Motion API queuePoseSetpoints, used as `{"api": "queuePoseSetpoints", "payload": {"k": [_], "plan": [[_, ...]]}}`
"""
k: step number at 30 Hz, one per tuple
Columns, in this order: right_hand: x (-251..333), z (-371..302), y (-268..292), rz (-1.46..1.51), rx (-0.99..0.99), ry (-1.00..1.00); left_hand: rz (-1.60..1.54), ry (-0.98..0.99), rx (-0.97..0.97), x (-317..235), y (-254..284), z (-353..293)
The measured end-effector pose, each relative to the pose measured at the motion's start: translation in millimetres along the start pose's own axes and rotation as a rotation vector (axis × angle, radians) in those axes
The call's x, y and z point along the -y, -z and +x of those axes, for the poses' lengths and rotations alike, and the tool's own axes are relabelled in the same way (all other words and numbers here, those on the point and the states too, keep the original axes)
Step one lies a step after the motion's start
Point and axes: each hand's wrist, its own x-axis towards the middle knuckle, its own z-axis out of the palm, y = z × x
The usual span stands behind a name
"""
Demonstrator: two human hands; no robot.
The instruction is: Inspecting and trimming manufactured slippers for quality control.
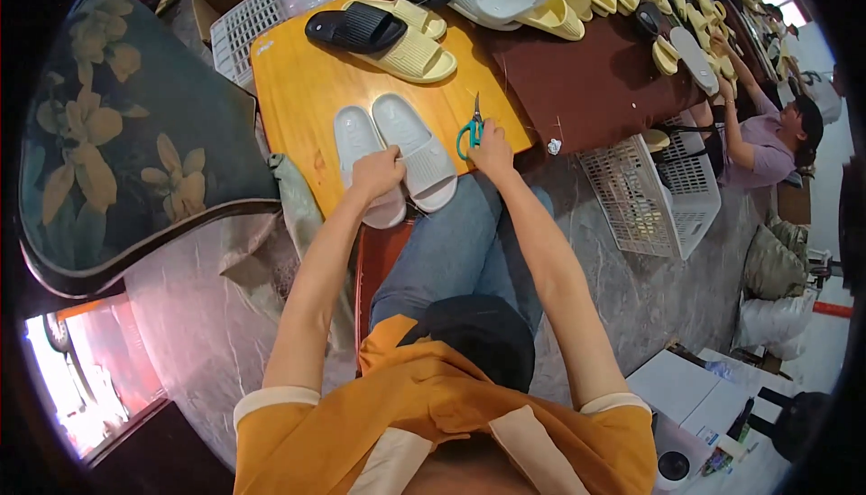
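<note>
A pair of light grey slide slippers lies at the near edge of the yellow wooden table [302, 89], toes toward me. My left hand [377, 175] is closed on the left slipper [358, 134] at its strap, its fingertips next to the right slipper [410, 138]. At the table's edge to the right, my right hand [492, 148] is closed on small pointed scissors [474, 125] with teal handles, blades pointing away from me. Its fingers partly cover one handle loop.
Black slides [356, 27] and cream slides [410, 55] sit at the table's far side. More slides cover the brown table [595, 80] on the right, where a co-worker [762, 143] handles some. A white plastic crate [631, 197] stands below; a floral-backed chair [135, 134] is left.
</note>
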Motion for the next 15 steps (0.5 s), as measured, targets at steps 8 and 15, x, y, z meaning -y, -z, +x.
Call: {"api": "queuePoseSetpoints", "payload": {"k": [8, 15], "plan": [[-34, 19, 37, 0.403, 0.320, -0.106, -0.047, -0.024, -0.051, -22, -1, 9], [48, -31, 109, 0.011, 0.143, 0.547, -0.104, 0.008, -0.056, -3, 2, -10]]}}
